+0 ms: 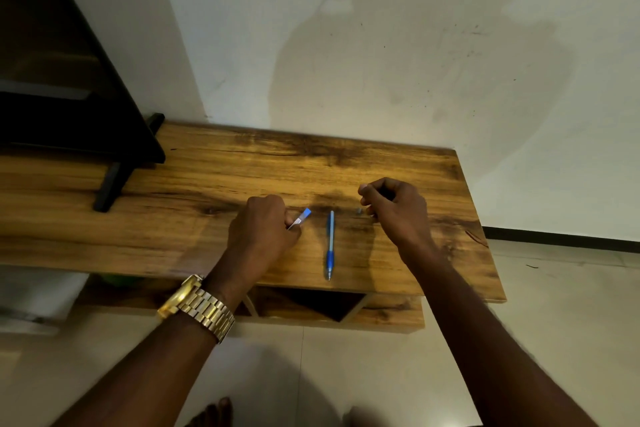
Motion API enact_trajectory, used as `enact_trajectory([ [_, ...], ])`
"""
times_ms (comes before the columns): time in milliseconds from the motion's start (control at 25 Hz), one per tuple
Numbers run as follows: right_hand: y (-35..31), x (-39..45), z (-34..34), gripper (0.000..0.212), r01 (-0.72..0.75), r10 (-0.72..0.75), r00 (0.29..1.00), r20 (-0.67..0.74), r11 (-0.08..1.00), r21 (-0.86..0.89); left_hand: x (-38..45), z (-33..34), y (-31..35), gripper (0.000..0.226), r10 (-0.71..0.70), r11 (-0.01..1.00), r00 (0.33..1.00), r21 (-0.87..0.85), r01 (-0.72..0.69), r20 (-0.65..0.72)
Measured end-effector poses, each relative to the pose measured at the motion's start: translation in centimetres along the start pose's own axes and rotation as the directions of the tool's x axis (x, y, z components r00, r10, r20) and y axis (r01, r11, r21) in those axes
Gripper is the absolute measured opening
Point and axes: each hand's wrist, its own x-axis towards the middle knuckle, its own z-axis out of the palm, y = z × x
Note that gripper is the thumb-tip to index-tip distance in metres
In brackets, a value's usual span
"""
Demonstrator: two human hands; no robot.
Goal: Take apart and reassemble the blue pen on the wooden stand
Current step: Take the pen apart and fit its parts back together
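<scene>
Wooden stand by white wall. Blue pen body lying between hands. Left hand pinching clip cap; right hand curled, contents unclear, small part beside it. Likely mid-disassembly or starting reassembly; next calls for aligning cap with barrel.

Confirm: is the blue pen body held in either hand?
No. The blue pen body lies flat on the wooden stand between the left hand and right hand, touching neither.

Tiny grey bit by R hand: unclear
</scene>
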Motion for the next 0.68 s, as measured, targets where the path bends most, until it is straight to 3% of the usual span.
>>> enact_trajectory([
  [160, -0.8, -2.1, 1.7, 0.012, 0.073, -0.067, 0.995, 0.075, 0.995, -0.068, -1.1, -0.7, -1.3, 0.017, -0.021, 0.973, 0.998, -0.227, 0.034, 0.058],
  [240, -0.8, -2.5, 2.3, 0.011, 0.098, -0.091, 0.992, 0.087, 0.992, -0.079, -1.3, -1.6, -1.0, 0.017, -0.033, 0.889, 0.998, -0.455, 0.057, 0.062],
  [320, -0.6, -2.7, 2.8, 0.019, 0.063, -0.066, 0.990, 0.128, 0.998, 0.025, -1.5, -2.3, -0.1, 0.020, -0.023, 0.773, 0.998, -0.631, 0.060, 0.067],
  [480, -0.8, -2.4, 3.6, 0.021, -0.020, -0.031, 0.980, 0.195, 0.967, 0.254, -1.8, -2.8, 1.4, 0.015, 0.126, 0.791, 0.991, -0.608, -0.068, 0.053],
  [680, -0.7, -1.7, 3.1, 0.014, -0.173, 0.044, 0.953, 0.301, 0.893, 0.415, -1.7, -3.1, 1.2, 0.015, 0.131, 0.787, 0.989, -0.614, -0.060, 0.070],
])
